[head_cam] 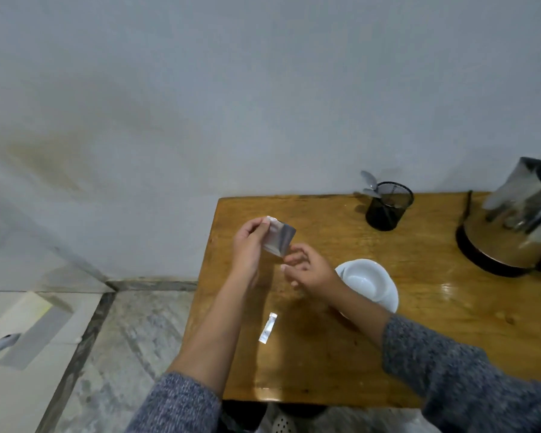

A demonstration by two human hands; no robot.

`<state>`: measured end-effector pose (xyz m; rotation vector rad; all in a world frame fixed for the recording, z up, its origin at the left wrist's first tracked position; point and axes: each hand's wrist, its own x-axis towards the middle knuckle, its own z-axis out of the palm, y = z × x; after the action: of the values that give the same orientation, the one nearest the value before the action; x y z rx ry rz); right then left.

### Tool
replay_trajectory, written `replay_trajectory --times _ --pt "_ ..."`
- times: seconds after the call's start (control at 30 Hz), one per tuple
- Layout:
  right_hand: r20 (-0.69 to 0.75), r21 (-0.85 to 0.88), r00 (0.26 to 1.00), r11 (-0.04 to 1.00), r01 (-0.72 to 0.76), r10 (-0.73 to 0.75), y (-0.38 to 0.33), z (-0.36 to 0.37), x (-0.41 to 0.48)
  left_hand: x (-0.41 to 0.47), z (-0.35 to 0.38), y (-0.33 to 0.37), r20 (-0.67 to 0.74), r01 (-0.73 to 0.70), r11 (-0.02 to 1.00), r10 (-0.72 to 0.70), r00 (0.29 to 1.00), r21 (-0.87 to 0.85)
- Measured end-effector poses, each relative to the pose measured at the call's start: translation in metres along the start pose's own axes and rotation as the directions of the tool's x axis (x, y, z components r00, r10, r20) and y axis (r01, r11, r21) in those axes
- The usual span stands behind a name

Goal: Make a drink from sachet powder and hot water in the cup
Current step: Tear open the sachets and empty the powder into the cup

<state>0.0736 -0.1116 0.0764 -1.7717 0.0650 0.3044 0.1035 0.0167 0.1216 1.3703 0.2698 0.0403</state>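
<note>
Mesh pen cup [388, 207] (holding spoons [369, 184])

Glossy brown wooden bench [419, 354] against plain pale grey wall [231, 89]; mottled grey stone floor [132, 339] beneath.

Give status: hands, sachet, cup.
Left hand grip on silver sachet; right hand open beside it. Torn strip on table. White cup looks empty. Nothing blocking.

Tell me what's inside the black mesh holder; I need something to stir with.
Two spoons stand in the black mesh holder, their bowls poking above the rim toward the wall. The mesh is dark, so the handles and anything else lower inside cannot be made out.
</note>
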Motion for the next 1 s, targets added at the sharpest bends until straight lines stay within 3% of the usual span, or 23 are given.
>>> replay_trajectory --times 0.2,0.37,0.53,0.67,0.83,1.0 --pt "-0.295 0.269 0.954 0.953 0.141 -0.058 -0.022 -0.060 -0.021 -0.013 0.066 0.003 0.137 0.032 0.999 -0.037 0.990 0.041" --pt "-0.366 0.434 0.928 0.894 0.112 0.062 -0.012 -0.106 -0.038 -0.027 0.109 0.002 0.249 0.038 0.993 -0.066 0.966 0.114" --pt "-0.306 0.648 0.941 0.756 0.092 0.148 -0.006 -0.135 -0.048 -0.031 0.136 -0.001 0.377 0.042 0.972 -0.130 0.917 0.233" --pt "-0.285 0.529 0.950 0.847 0.047 0.125 0.001 -0.154 -0.053 -0.029 0.144 0.002 0.462 -0.054 0.907 -0.162 0.872 0.419" --pt "-0.227 0.364 0.961 0.929 -0.065 0.156 0.014 -0.171 -0.053 -0.017 0.156 0.003 0.627 -0.228 0.762 -0.282 0.726 0.606" --pt "-0.213 -0.039 0.970 0.990 -0.132 0.121 0.030 -0.179 -0.049 -0.009 0.165 -0.014 0.685 -0.466 0.534 -0.349 0.639 0.706"
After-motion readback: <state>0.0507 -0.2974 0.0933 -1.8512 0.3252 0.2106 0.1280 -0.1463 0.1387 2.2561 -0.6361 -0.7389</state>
